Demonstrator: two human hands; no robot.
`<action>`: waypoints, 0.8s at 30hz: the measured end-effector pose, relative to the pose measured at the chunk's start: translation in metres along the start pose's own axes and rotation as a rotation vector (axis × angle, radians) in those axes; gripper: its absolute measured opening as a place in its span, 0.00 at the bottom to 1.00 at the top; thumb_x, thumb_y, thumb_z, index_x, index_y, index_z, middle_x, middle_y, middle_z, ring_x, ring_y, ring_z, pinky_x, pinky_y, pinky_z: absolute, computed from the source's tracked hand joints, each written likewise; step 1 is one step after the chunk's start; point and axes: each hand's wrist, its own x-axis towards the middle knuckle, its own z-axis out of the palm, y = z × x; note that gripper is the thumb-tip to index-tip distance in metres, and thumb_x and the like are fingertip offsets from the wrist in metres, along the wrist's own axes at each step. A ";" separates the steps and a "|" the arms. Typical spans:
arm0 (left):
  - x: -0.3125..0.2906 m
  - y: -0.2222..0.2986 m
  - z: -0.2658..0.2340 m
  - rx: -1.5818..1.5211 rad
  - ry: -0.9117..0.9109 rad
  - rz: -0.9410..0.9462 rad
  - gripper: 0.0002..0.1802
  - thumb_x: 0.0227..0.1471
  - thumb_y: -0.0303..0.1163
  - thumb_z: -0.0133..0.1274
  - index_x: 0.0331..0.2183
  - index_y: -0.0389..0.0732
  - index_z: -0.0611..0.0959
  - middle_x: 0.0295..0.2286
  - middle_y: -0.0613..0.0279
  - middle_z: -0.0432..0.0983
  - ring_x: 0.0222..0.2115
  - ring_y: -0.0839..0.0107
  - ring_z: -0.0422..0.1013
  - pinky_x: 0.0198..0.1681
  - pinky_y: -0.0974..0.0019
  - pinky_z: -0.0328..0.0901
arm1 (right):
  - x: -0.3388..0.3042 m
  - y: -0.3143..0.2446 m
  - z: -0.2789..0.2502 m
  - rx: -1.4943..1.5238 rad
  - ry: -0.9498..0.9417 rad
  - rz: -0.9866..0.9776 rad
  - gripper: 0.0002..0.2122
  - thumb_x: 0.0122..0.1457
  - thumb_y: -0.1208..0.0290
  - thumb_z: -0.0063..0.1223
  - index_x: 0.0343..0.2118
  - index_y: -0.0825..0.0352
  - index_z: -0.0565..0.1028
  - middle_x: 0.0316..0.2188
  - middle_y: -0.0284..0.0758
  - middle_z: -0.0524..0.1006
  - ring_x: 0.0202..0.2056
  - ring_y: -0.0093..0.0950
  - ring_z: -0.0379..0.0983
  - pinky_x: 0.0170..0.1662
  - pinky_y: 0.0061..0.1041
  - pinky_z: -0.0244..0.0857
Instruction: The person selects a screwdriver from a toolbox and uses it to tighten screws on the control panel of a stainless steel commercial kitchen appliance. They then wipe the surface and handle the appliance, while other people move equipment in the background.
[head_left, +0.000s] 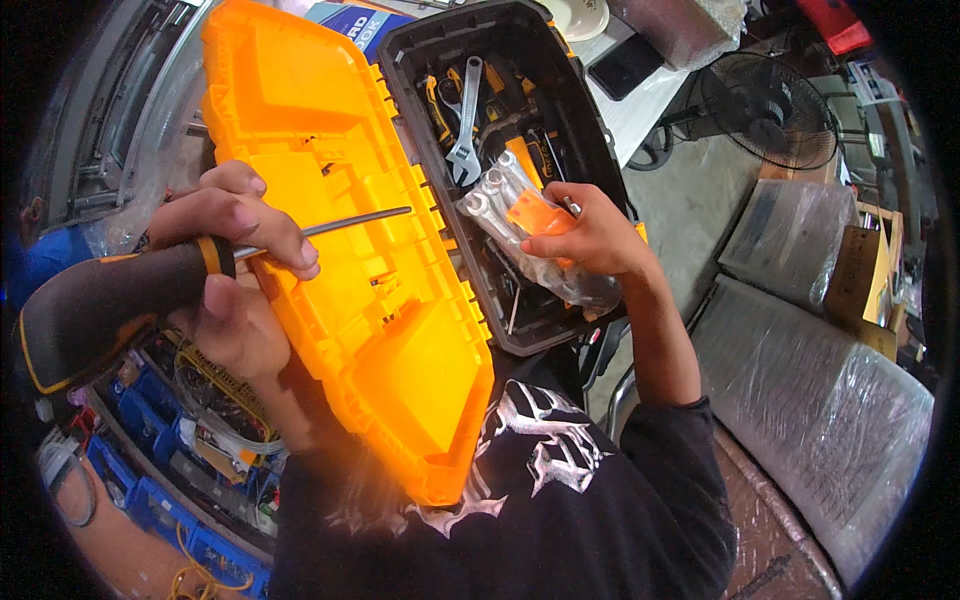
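Right hand (597, 235) pinches a bag of wrenches (497, 213) over the toolbox (540, 337), toward its near right corner, left hand (252, 224) grips a screwdriver (140, 288) above the yellow lid (290, 185); slick plastic could slip, spilling wrenches over the right edge.

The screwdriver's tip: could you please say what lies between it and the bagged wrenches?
In the head view, the yellow lid's hinged edge and the toolbox's black rim lie there.
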 end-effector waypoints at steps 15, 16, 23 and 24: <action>-0.002 0.000 0.000 0.008 0.007 -0.008 0.22 0.62 0.53 0.50 0.43 0.43 0.76 0.21 0.67 0.78 0.23 0.77 0.71 0.53 0.63 0.57 | -0.037 -0.049 -0.014 0.243 -0.083 -0.165 0.22 0.46 0.59 0.78 0.34 0.70 0.76 0.29 0.25 0.75 0.35 0.15 0.68 0.40 0.20 0.64; -0.002 0.001 0.000 0.013 0.013 -0.014 0.22 0.62 0.52 0.50 0.43 0.43 0.76 0.21 0.67 0.78 0.23 0.77 0.71 0.53 0.62 0.57 | -0.039 -0.052 -0.014 0.272 -0.065 -0.160 0.22 0.46 0.59 0.78 0.32 0.69 0.76 0.28 0.24 0.73 0.34 0.15 0.66 0.38 0.20 0.61; 0.002 0.005 0.005 0.032 0.019 -0.024 0.20 0.61 0.50 0.51 0.42 0.41 0.75 0.20 0.66 0.77 0.22 0.76 0.69 0.52 0.60 0.55 | -0.048 -0.060 -0.016 0.314 -0.054 -0.182 0.21 0.49 0.61 0.76 0.35 0.71 0.76 0.31 0.26 0.74 0.37 0.16 0.67 0.42 0.21 0.64; 0.002 0.005 0.006 0.020 0.027 -0.024 0.20 0.61 0.49 0.51 0.42 0.41 0.75 0.20 0.66 0.77 0.22 0.76 0.69 0.52 0.60 0.55 | -0.049 -0.060 -0.016 0.322 -0.043 -0.216 0.21 0.49 0.61 0.76 0.35 0.71 0.76 0.31 0.26 0.74 0.37 0.16 0.67 0.42 0.21 0.64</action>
